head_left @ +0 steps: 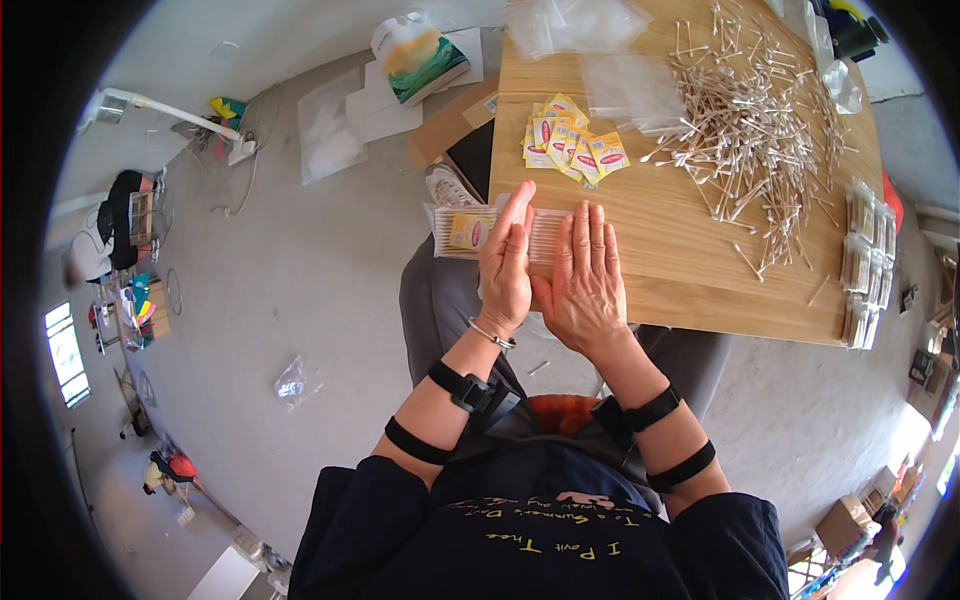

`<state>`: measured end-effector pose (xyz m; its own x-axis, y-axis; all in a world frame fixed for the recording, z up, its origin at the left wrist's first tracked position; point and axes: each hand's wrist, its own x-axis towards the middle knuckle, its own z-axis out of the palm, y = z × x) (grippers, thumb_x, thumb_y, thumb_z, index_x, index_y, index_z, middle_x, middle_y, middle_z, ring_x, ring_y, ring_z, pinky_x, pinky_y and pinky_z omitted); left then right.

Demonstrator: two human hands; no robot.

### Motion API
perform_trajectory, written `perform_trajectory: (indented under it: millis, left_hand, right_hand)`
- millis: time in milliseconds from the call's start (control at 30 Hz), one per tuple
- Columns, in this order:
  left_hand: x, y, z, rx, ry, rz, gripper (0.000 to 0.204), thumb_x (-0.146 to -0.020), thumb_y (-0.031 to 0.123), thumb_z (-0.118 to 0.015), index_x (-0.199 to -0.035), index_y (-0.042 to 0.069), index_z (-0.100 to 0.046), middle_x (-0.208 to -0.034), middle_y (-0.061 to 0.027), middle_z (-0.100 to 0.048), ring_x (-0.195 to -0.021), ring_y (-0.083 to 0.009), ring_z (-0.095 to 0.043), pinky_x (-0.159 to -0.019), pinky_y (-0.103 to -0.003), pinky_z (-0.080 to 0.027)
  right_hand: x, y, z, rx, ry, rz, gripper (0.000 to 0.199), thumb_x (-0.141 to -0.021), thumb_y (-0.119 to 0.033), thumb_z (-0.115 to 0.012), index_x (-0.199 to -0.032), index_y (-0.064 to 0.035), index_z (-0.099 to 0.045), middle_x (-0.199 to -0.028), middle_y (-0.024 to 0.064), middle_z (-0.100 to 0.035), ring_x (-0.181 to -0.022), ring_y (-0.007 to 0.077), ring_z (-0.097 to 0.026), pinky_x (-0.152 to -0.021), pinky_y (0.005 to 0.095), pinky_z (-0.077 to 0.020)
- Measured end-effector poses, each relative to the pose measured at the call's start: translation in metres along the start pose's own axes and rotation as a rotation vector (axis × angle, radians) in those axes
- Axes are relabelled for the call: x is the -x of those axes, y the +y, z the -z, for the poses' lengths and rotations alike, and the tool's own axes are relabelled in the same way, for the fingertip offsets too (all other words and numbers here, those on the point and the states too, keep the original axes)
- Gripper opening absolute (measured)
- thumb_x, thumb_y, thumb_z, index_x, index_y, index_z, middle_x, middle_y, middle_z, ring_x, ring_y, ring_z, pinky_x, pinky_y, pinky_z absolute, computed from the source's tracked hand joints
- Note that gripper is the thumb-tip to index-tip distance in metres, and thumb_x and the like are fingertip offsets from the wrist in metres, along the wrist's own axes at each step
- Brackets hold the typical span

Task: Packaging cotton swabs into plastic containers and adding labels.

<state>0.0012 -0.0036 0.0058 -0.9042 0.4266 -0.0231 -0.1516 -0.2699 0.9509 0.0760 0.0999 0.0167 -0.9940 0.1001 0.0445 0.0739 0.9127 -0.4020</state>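
Note:
A clear bag of cotton swabs with a yellow card (464, 232) inside lies at the near left corner of the wooden table, its left end reaching past the edge. My left hand (506, 275) stands on its side across the bag, fingers stretched out. Close beside it, my right hand (587, 272) lies palm down with straight fingers, over the bag's right end. The hands hide part of the swabs between and under them. Just beyond are several loose yellow cards (572, 142) in an overlapping pile.
A large heap of loose cotton swabs (750, 120) covers the table's far right. Empty clear bags (630, 88) lie at the back. Filled swab packs (868, 265) are stacked along the right edge. On the floor to the left stand a printed white sack (415, 62) and cardboard (450, 128).

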Motion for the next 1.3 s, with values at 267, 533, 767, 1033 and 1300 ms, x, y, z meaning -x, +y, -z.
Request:
perform_trajectory:
  millis: [267, 533, 767, 1033, 1300]
  left_hand:
    - [-0.0002, -0.0009, -0.0004, -0.089, 0.014, -0.076, 0.051, -0.105, 0.026, -0.037, -0.145, -0.005, -0.032, -0.154, -0.0162, -0.030, -0.145, -0.0242, -0.023, -0.120, -0.040, -0.015]
    - [-0.0003, -0.0010, 0.0012, -0.123, 0.014, -0.058, 0.049, -0.105, 0.025, -0.036, -0.145, -0.004, -0.034, -0.153, -0.0162, -0.032, -0.144, -0.0238, -0.025, -0.119, -0.040, -0.017]
    - [-0.0007, 0.0003, 0.0023, -0.052, 0.015, -0.025, 0.048, -0.105, 0.024, -0.037, -0.144, -0.004, -0.034, -0.152, -0.0167, -0.033, -0.143, -0.0239, -0.026, -0.119, -0.040, -0.017]
    - [-0.0018, 0.0014, 0.0025, -0.029, 0.015, -0.018, 0.050, -0.105, 0.025, -0.036, -0.144, -0.005, -0.034, -0.153, -0.0171, -0.032, -0.144, -0.0237, -0.025, -0.120, -0.040, -0.015]
    - [0.0006, 0.0003, 0.0032, -0.091, 0.008, -0.040, 0.052, -0.105, 0.027, -0.036, -0.145, -0.005, -0.032, -0.153, -0.0171, -0.031, -0.144, -0.0237, -0.024, -0.120, -0.040, -0.015]
  right_hand:
    - [-0.0013, -0.0001, -0.0007, -0.017, -0.006, 0.025, 0.074, -0.088, -0.035, -0.054, -0.142, 0.0101, -0.029, -0.152, 0.0278, -0.023, -0.145, 0.0413, -0.017, -0.119, 0.0482, -0.0123]
    - [-0.0035, -0.0038, -0.0001, -0.023, 0.031, -0.030, 0.074, -0.086, -0.034, -0.055, -0.143, 0.0078, -0.032, -0.151, 0.0295, -0.024, -0.143, 0.0440, -0.019, -0.118, 0.0498, -0.0121]
    - [-0.0034, -0.0027, 0.0001, 0.027, -0.009, 0.045, 0.078, -0.088, -0.039, -0.053, -0.140, 0.0136, -0.030, -0.151, 0.0321, -0.023, -0.144, 0.0442, -0.018, -0.118, 0.0496, -0.0120]
    - [-0.0057, -0.0061, -0.0022, 0.011, 0.016, 0.024, 0.077, -0.088, -0.037, -0.051, -0.140, 0.0153, -0.029, -0.150, 0.0340, -0.022, -0.143, 0.0450, -0.017, -0.119, 0.0497, -0.0110]
    - [-0.0037, -0.0015, -0.0012, 0.013, -0.016, 0.064, 0.076, -0.089, -0.037, -0.051, -0.140, 0.0150, -0.028, -0.150, 0.0330, -0.024, -0.143, 0.0447, -0.018, -0.119, 0.0496, -0.0116]
